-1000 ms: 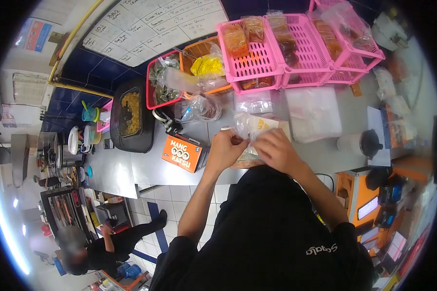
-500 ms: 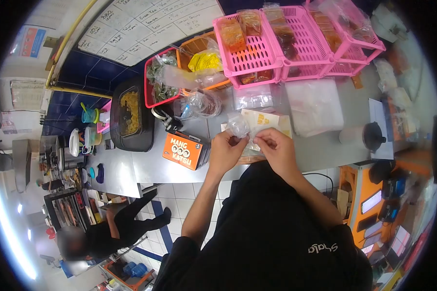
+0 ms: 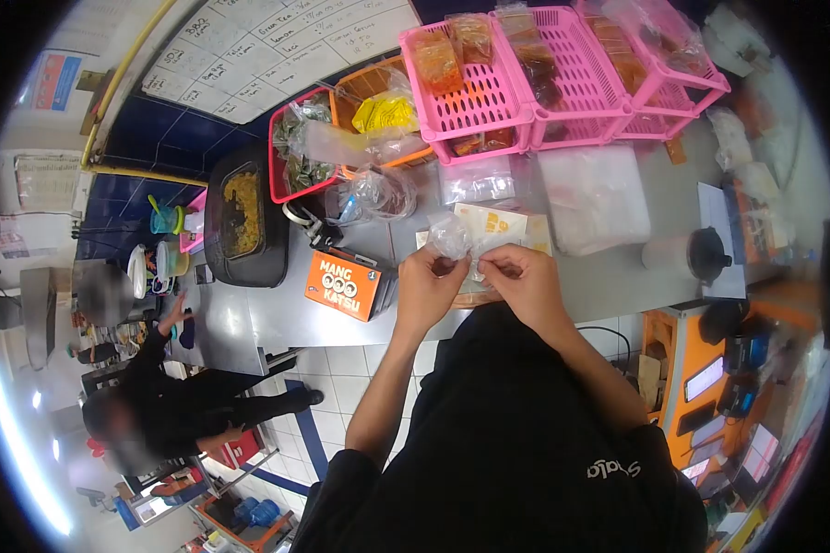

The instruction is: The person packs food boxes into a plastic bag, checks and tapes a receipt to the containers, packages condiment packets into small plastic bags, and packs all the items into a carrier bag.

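Above the metal counter, a small clear plastic bag [image 3: 449, 236] is pinched between the fingers of my left hand [image 3: 432, 284], its puffed part standing up over them. My right hand [image 3: 526, 278] faces it, thumb and fingers pressed together on the bag's twisted lower end. What lies inside the bag cannot be made out. Just behind my hands sits a white box with yellow print [image 3: 494, 221]. Left of them stands an orange carton marked "Mang Katsu" [image 3: 343, 285].
Pink baskets [image 3: 576, 120] with packets line the back, beside a stack of clear bags [image 3: 595, 198]. Left are a red basket [image 3: 290, 198], a coil of plastic [image 3: 378, 195] and a black lidded tray [image 3: 277, 253]. A black-lidded tumbler [image 3: 707, 256] lies right. Another person [image 3: 171, 410] stands far left.
My hands stay almost in place, still pinching the plastic bag. The other person has shifted and now stretches an arm toward the counter at left.
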The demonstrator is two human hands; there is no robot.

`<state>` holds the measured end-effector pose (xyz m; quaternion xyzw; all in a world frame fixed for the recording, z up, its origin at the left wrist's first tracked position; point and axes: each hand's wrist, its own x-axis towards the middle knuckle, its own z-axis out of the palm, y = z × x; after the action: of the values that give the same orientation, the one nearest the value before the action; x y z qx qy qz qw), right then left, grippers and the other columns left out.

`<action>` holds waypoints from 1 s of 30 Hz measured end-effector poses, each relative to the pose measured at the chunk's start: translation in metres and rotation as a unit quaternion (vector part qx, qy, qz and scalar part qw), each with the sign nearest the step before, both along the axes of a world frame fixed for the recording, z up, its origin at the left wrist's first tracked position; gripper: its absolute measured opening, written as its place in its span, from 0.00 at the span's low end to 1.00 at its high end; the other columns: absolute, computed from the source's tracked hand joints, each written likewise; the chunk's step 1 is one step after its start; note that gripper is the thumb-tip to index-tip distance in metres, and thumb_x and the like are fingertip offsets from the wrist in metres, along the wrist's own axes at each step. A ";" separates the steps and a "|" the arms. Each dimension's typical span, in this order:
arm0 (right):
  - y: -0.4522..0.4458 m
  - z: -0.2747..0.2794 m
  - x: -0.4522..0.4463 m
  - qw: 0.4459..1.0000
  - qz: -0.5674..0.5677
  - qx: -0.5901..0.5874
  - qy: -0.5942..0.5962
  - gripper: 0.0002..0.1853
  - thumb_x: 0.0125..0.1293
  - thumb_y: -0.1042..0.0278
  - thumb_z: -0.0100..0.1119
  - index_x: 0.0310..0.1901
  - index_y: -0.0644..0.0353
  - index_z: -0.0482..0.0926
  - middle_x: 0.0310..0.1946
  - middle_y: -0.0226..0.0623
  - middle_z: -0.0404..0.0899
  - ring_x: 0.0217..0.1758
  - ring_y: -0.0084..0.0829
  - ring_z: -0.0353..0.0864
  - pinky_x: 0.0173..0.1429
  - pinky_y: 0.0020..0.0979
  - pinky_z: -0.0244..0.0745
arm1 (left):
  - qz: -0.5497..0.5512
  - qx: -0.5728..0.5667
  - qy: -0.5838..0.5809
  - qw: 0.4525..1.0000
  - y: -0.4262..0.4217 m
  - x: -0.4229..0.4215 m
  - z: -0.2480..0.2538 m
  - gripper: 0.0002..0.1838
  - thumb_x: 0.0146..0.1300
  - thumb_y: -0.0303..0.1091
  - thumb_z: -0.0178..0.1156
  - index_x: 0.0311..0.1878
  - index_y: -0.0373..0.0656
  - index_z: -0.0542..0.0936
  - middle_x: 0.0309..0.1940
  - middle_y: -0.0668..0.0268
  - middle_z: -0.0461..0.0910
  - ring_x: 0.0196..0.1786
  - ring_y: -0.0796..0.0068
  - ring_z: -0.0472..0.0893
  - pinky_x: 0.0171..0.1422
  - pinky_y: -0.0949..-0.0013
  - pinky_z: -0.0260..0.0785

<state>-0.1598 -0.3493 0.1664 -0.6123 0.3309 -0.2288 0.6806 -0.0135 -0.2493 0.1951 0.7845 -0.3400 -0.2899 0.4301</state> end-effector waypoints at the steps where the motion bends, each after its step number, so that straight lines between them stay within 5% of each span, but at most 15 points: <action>1: -0.001 -0.002 0.001 1.000 0.001 0.000 0.001 0.06 0.68 0.75 0.69 0.43 0.69 0.85 0.32 0.40 0.89 0.34 0.24 0.89 0.42 0.26 0.83 | 0.001 0.000 0.001 1.000 0.000 0.000 -0.001 0.10 0.64 0.28 0.70 0.46 0.33 0.87 0.34 0.59 0.90 0.34 0.80 0.86 0.38 0.71 0.76; 7: -0.024 -0.018 0.009 0.993 0.093 -0.067 -0.006 0.13 0.67 0.81 0.63 0.53 0.70 0.81 0.34 0.42 0.89 0.34 0.25 0.89 0.40 0.28 0.83 | -0.094 -0.065 -0.077 0.990 0.001 0.006 -0.003 0.15 0.58 0.23 0.68 0.50 0.36 0.85 0.41 0.54 0.84 0.37 0.63 0.88 0.43 0.65 0.79; 10: -0.037 0.002 0.011 0.988 0.155 0.010 -0.014 0.16 0.65 0.82 0.61 0.55 0.71 0.79 0.36 0.45 0.88 0.34 0.27 0.89 0.39 0.30 0.83 | -0.121 -0.088 -0.089 0.985 0.001 0.010 -0.006 0.16 0.56 0.23 0.67 0.49 0.35 0.84 0.42 0.52 0.82 0.39 0.56 0.87 0.45 0.61 0.79; 13: -0.036 0.028 0.011 0.970 0.171 -0.109 0.136 0.17 0.61 0.83 0.60 0.53 0.71 0.80 0.42 0.49 0.85 0.41 0.37 0.89 0.46 0.36 0.83 | -0.131 -0.081 -0.068 0.986 0.001 0.011 -0.007 0.15 0.54 0.24 0.67 0.47 0.34 0.84 0.40 0.52 0.80 0.41 0.50 0.85 0.46 0.57 0.79; 15: -0.035 0.019 0.016 0.882 0.098 -0.450 0.098 0.19 0.57 0.83 0.58 0.53 0.69 0.80 0.47 0.51 0.80 0.51 0.48 0.85 0.55 0.41 0.79 | -0.135 -0.089 -0.098 0.982 -0.002 0.010 -0.019 0.16 0.53 0.24 0.68 0.48 0.34 0.83 0.41 0.51 0.79 0.43 0.47 0.84 0.48 0.56 0.78; 17: -0.039 0.010 0.018 0.913 0.082 -0.391 0.087 0.18 0.55 0.83 0.58 0.50 0.67 0.80 0.49 0.51 0.77 0.55 0.55 0.79 0.60 0.43 0.74 | -0.144 -0.098 -0.130 0.976 -0.007 0.009 -0.023 0.18 0.52 0.24 0.69 0.48 0.34 0.82 0.43 0.50 0.79 0.45 0.45 0.83 0.49 0.54 0.78; 20: -0.030 0.014 0.024 0.916 0.044 -0.391 0.082 0.14 0.59 0.82 0.59 0.48 0.66 0.79 0.45 0.49 0.76 0.48 0.52 0.79 0.57 0.39 0.76 | -0.106 -0.104 -0.121 0.981 -0.005 -0.004 -0.021 0.22 0.48 0.21 0.69 0.49 0.34 0.76 0.48 0.49 0.75 0.52 0.41 0.77 0.56 0.50 0.74; 25: -0.023 -0.002 0.023 0.938 -0.023 -0.336 0.079 0.11 0.69 0.79 0.59 0.51 0.62 0.79 0.44 0.37 0.77 0.44 0.33 0.78 0.52 0.31 0.74 | -0.121 -0.180 -0.126 0.968 0.016 0.011 -0.019 0.21 0.52 0.19 0.63 0.51 0.36 0.76 0.46 0.48 0.76 0.48 0.42 0.79 0.54 0.49 0.75; 27: -0.021 0.053 0.017 0.964 -0.077 -0.202 0.155 0.15 0.69 0.78 0.60 0.56 0.60 0.80 0.45 0.33 0.78 0.45 0.26 0.77 0.52 0.29 0.73 | -0.184 -0.130 0.175 0.959 0.057 0.059 0.007 0.29 0.56 0.19 0.65 0.64 0.37 0.76 0.54 0.53 0.81 0.52 0.56 0.85 0.56 0.58 0.77; 29: -0.025 0.070 -0.002 0.934 -0.166 -0.279 0.150 0.17 0.71 0.76 0.60 0.60 0.60 0.79 0.45 0.32 0.79 0.44 0.22 0.76 0.52 0.27 0.72 | -0.107 -0.146 0.013 0.983 0.081 0.141 -0.027 0.26 0.62 0.20 0.62 0.65 0.37 0.78 0.54 0.54 0.84 0.48 0.64 0.88 0.54 0.63 0.79; 30: -0.029 0.069 -0.020 0.930 -0.176 -0.282 0.157 0.17 0.71 0.76 0.60 0.60 0.60 0.79 0.45 0.32 0.79 0.44 0.22 0.76 0.52 0.27 0.72 | -0.025 -0.095 -0.077 0.992 0.084 0.182 -0.056 0.17 0.64 0.20 0.59 0.56 0.36 0.85 0.46 0.54 0.87 0.43 0.65 0.89 0.49 0.63 0.81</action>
<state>-0.1799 -0.3787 0.2352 -0.7394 0.4577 -0.3294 0.3678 0.1686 -0.1651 0.1396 0.7515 -0.4174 -0.2054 0.4678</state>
